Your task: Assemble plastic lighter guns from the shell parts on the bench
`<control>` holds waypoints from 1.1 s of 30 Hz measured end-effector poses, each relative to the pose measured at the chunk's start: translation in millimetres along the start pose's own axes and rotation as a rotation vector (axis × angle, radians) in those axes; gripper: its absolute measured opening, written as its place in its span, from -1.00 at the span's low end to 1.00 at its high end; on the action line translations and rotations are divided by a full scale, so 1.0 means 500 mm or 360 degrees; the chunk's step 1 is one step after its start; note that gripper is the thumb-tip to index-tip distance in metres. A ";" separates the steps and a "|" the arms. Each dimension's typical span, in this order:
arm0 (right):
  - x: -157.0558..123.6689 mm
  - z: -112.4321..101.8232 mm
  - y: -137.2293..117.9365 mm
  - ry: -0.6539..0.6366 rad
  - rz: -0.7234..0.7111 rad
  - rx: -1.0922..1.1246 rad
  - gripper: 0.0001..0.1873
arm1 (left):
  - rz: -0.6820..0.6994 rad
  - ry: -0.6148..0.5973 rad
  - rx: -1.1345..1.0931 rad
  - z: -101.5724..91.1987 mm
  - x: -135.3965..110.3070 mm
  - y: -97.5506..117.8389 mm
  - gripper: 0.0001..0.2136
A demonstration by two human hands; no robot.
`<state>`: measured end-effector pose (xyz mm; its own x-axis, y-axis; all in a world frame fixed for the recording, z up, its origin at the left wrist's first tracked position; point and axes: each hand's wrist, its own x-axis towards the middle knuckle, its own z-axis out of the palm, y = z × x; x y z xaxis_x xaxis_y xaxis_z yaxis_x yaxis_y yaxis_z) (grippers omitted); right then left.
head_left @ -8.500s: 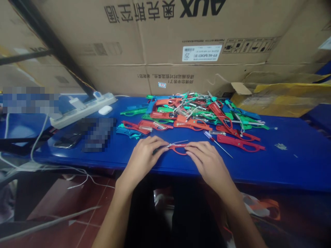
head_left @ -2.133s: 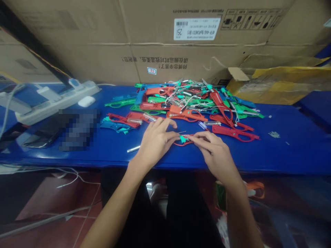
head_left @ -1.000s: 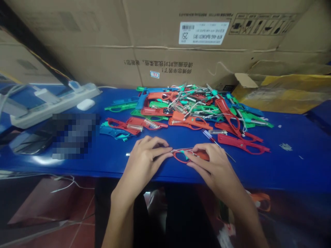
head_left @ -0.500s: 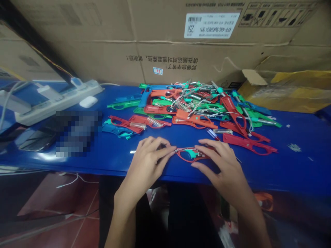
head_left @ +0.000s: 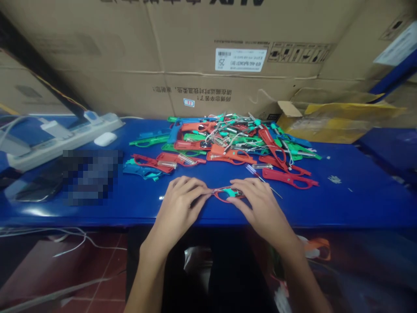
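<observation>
Near the table's front edge lies a red lighter casing, with a green trigger and a white wire showing in it. My left hand pinches the casing's left end between thumb and fingers. Over its right part, my right hand is closed, the thumb against the near side by the trigger and the fingers on the far side; they hide that end. A thin screwdriver with a clear handle lies just beyond my right hand.
Behind my hands is a heap of red, green, blue and orange lighter parts, with metal tubes and wires. A power strip, a white earbud case and a dark phone lie left. Cardboard stands behind; an open box is back right.
The head view has shifted, so the heap sits lower and further left. My right thumb has closed in on the casing beside the green trigger; my left hand keeps its pinch.
</observation>
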<state>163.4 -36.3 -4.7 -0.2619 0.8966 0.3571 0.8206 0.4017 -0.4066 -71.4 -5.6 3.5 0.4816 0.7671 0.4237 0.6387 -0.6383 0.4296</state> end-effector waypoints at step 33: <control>-0.012 -0.003 0.005 0.0133 -0.0315 -0.0064 -0.70 | 0.0007 0.0057 0.0056 0.006 -0.005 -0.001 -0.88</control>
<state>167.7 -40.8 -6.5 -0.3782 0.7817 0.4960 0.7775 0.5590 -0.2881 -70.9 -6.9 -0.3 0.4633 0.7610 0.4542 0.6574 -0.6388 0.3998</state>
